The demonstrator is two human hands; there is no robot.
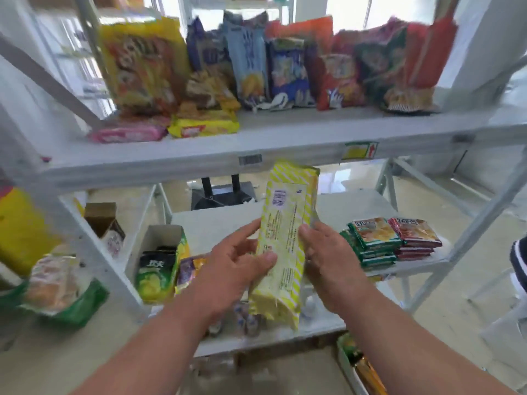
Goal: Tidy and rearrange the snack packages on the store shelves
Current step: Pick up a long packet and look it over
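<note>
I hold a long yellow-and-white striped snack package upright in front of the shelves, its barcode side toward me. My left hand grips its left edge with the thumb across the front. My right hand clasps its right edge. The package top reaches just below the upper shelf, which carries a row of standing snack bags: a big yellow bag, blue bags, red and green bags. A pink pack and a yellow pack lie flat at its front left.
On the lower shelf lie stacked green packets and red packets at the right. An open box with green chip bags stands at left. A green-trimmed bag sits far left. Another box rests on the floor.
</note>
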